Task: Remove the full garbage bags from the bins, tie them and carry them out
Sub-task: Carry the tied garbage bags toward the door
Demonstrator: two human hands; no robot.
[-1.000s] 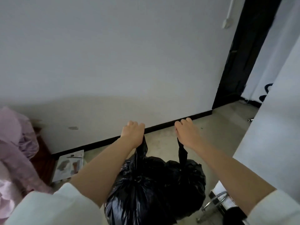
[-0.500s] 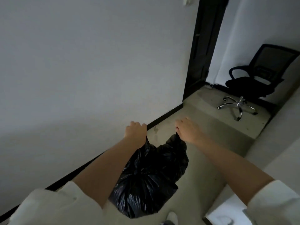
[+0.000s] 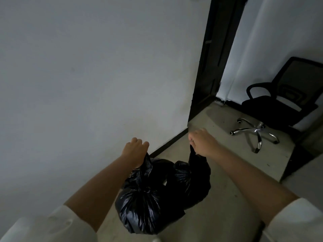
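Sensibly, each hand, left and right, fisted a tied bag; lifting both clear of the floor seemed wise.

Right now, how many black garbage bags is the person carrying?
2. The larger tied bag hangs from the left hand; the smaller bag hangs from the right hand, partly behind the first. Nothing more shows, though the bags overlap.

Office rm – swivel chair, bare wall.
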